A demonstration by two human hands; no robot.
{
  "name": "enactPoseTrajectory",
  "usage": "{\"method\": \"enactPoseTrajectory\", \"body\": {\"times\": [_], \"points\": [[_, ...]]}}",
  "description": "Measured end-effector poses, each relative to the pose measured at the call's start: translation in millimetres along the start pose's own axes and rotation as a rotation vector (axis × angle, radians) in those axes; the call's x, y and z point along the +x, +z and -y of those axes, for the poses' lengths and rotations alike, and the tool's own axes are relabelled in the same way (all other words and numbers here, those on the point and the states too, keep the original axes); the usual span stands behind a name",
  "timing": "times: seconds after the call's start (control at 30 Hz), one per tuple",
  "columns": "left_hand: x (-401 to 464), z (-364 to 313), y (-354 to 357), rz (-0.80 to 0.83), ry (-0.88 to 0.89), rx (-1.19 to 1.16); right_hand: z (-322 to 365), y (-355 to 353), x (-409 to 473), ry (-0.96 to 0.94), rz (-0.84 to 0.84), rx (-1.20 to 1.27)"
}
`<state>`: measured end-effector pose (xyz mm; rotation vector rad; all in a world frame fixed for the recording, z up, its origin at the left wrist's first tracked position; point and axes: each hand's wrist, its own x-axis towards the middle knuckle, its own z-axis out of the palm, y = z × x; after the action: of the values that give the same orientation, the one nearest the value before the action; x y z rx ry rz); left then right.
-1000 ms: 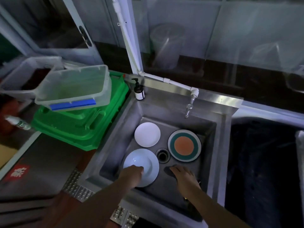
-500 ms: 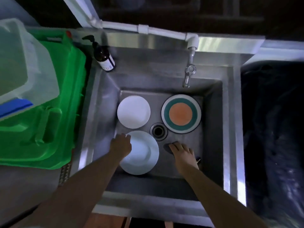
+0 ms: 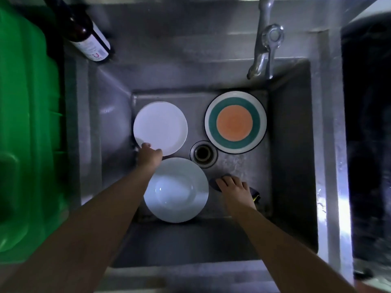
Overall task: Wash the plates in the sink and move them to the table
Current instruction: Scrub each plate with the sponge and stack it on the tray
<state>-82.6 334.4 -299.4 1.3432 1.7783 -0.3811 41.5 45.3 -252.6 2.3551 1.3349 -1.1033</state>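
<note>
A steel sink (image 3: pixel 296 144) fills the view, with three plates lying flat on its floor around the drain (image 3: pixel 203 154). The small white plate (image 3: pixel 160 125) sits at ten o'clock from the drain, the striped plate (image 3: pixel 235 122), orange in the middle with a teal ring and white rim, at one o'clock, and the deep white plate (image 3: pixel 179 193) at seven o'clock, just beside the small one.

The left hand (image 3: pixel 149 155) is at the near-left edge of the small white plate, its fingers (image 3: pixel 146 145) curled over the rim; whether they truly pinch it or only touch cannot be told in the dim light. The left forearm crosses the left edge of the deep plate.

The right hand (image 3: pixel 234 191) lies at five o'clock from the drain, fingers spread and flat on a dark sponge (image 3: pixel 214 185) on the sink floor, well apart from the striped plate. The sponge's far end shows past the hand at three o'clock.

The tap (image 3: pixel 264 49) hangs over the back wall at twelve o'clock. A dark bottle (image 3: pixel 88 37) with a white label stands at the sink's back-left corner. A green crate (image 3: pixel 27 123) lies beyond the left rim at nine o'clock.
</note>
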Motion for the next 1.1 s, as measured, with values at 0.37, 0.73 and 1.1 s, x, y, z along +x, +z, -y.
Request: {"method": "enactPoseTrajectory", "body": {"times": [0.37,0.73,1.1], "points": [[2,-8,4,-0.026,-0.301,-0.865,-11,4,-5,0.022,0.011,0.033],[-23,-17,10,0.271,-0.227,-1.121,-27,-4,-19,0.073,-0.040,0.054],[-89,-39,0,-0.116,0.554,0.061,-21,-39,-65,0.127,-0.122,0.148]]}}
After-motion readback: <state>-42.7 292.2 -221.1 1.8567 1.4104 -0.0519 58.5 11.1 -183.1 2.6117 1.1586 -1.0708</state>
